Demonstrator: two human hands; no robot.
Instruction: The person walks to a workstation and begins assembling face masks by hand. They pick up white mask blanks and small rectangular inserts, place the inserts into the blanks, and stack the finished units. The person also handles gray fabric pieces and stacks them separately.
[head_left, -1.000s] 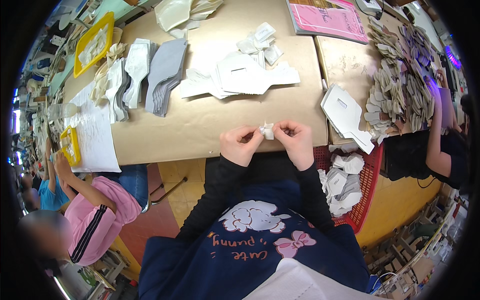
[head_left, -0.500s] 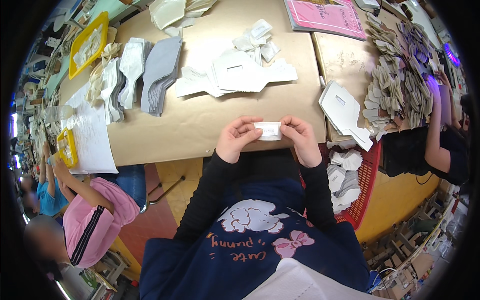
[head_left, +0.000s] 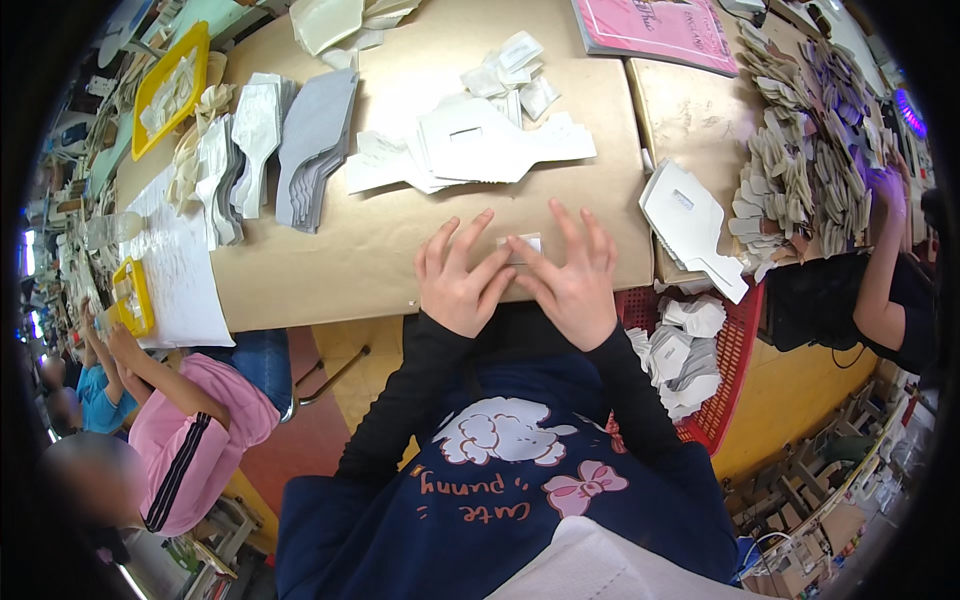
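Observation:
My left hand (head_left: 458,277) and my right hand (head_left: 572,275) lie flat, fingers spread, on the brown paper-covered table (head_left: 330,265) near its front edge. Between their fingertips they press a small clear plastic packet (head_left: 522,246) down on the table. Just beyond my hands lies a heap of white cut card pieces (head_left: 480,145) and several more small clear packets (head_left: 510,70).
Grey and white shaped pieces (head_left: 280,145) stand stacked at the left, beside a yellow tray (head_left: 170,90). A pink booklet (head_left: 655,30) lies far right. A red basket (head_left: 730,370) of white pieces sits by my right side. Other people work at left and right.
My hands held the small packet up between the fingertips; now they have lowered it and flattened it on the table with the fingers spread.

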